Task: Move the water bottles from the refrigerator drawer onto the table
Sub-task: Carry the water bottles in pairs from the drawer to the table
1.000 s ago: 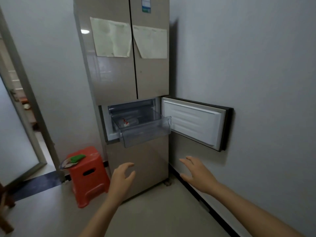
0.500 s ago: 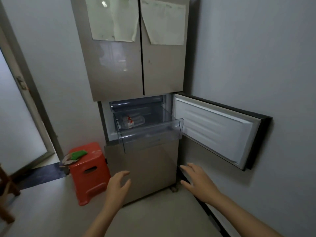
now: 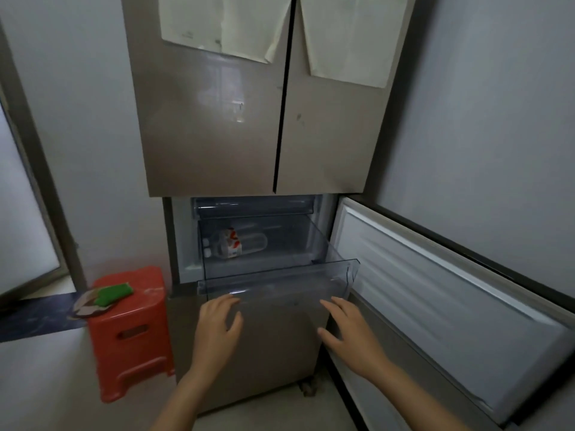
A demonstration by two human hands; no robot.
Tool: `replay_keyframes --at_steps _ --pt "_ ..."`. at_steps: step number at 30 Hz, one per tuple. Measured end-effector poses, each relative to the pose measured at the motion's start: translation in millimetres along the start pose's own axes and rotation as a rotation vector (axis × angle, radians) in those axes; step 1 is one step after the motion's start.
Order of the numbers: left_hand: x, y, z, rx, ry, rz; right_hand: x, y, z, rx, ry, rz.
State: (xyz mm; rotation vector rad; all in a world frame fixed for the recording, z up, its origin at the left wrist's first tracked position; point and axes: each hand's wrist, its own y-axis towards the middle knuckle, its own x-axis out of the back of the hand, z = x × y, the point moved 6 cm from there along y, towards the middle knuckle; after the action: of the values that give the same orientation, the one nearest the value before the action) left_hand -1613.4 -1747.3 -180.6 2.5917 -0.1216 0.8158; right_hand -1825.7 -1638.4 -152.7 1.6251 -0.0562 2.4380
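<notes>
Drawer point(image 3: 277, 284) is standing pulled out of the fridge point(image 3: 249, 135), clear plastic, with the door point(image 3: 435, 306) hanging open at 3 o'clock. Bottles point(image 3: 236, 245) are lying on their sides far back in the drawer's 10 o'clock corner. Two caps are showing, pointing toward 9 o'clock, and a red-and-white label is facing up.

Left hand point(image 3: 217, 328) and right hand point(image 3: 348, 331) are both hovering slack with fingers spread, grasping nothing, just below the drawer's front wall at 6 o'clock. Left fingertips are sitting at the wall's lower edge; contact is not resolvable. Table is not showing in view.

Risks, as judged:
- The reach is going over the front wall and deep toward 10 o'clock. A forearm leaning on the extended drawer could be tilting it or straining its runners.
- The bottles are resting round-side down on smooth plastic. A glancing touch could be rolling them further back or apart.
- Chilled bottles are likely carrying condensation. One hand taking both could be losing one to the floor.
- The door is crowding the right arm at 3 o'clock, and the stool point(image 3: 130, 331) is sitting low at 8 o'clock. Turning away loaded could be ending in a knock or a trip.
</notes>
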Motion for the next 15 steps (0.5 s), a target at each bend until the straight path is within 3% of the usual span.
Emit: replay_keyframes --at_steps 5,9,15 --pt "-19.8 29.2 19.5 0.045 0.033 0.042 -10.6 49.2 -17.4 0.010 0.032 0.024" --pt "-26.7 64.8 20.1 0.090 0.018 -0.040 -5.5 103.1 -21.7 0.078 0.160 -0.044" --pt "-46.8 132.6 20.4 0.119 0.068 -0.114 -13.0 213.4 -24.1 0.249 0.172 -0.003"
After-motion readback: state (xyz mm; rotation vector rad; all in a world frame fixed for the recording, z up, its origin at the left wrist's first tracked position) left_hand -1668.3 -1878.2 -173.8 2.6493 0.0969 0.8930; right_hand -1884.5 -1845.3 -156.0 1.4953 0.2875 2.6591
